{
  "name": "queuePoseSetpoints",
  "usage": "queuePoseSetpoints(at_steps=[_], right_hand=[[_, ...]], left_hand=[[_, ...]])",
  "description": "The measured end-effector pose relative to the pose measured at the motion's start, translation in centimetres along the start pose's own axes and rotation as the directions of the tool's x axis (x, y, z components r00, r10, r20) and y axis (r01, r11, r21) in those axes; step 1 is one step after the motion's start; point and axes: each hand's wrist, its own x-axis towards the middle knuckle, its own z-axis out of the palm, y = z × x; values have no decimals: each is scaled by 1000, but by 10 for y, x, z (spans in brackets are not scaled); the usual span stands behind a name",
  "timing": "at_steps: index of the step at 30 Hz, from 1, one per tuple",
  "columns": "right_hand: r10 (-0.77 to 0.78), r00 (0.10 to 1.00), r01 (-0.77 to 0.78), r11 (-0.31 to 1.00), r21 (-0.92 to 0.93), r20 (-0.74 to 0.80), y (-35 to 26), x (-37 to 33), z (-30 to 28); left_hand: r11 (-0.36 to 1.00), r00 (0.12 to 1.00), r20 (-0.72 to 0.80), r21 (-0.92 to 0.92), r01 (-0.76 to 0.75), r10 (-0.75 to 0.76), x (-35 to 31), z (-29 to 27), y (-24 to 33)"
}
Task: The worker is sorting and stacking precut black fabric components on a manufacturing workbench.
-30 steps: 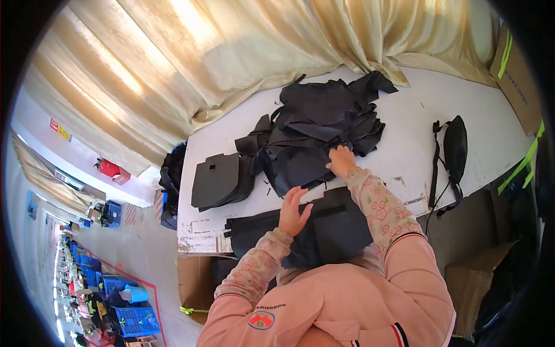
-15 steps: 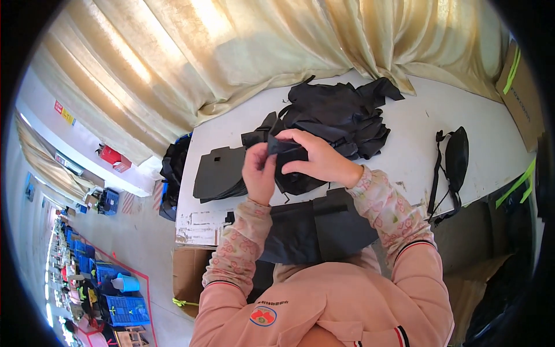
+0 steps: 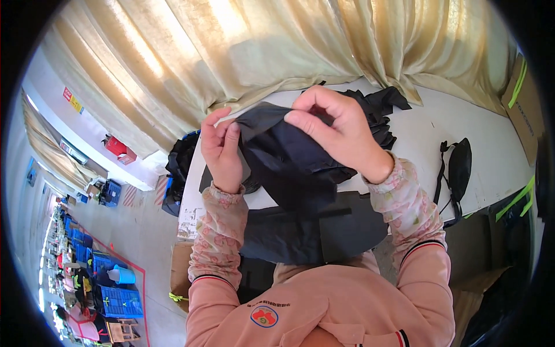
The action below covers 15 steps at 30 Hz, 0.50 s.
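Observation:
A thin black fabric piece (image 3: 277,150) hangs between my two raised hands above the table's near side. My left hand (image 3: 221,153) pinches its upper left corner between thumb and fingers. At the upper right edge, the thumb and forefinger of my right hand (image 3: 347,133) close on the same cloth. The lower part droops and is slightly blurred. Across my lap lies more black cloth (image 3: 283,238), with a stiff dark panel (image 3: 354,231) to its right. Behind my left hand, a stack of dark flat panels (image 3: 206,180) is mostly covered from sight.
A heap of black fabric (image 3: 384,107) lies at the back of the white table (image 3: 419,144), partly hidden. A black strapped pouch (image 3: 459,170) rests on the right. A curtain (image 3: 260,52) hangs behind; a cardboard box (image 3: 523,110) stands far right.
Both hands have risen and spread apart, opening out the bunched black fabric between them. It now covers much of the heap and the panel stack.

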Motion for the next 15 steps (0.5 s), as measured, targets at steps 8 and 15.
queuePoseSetpoints(at_steps=[8,15], right_hand=[[-49,989,103,903,-418,139,9,-17,12],[190,905,71,815,-575,380,-12,-46,-12]], left_hand=[[796,938,324,531,-290,126,-27,30,-4],[664,951,303,698,-269,66,-43,-5,-36]])
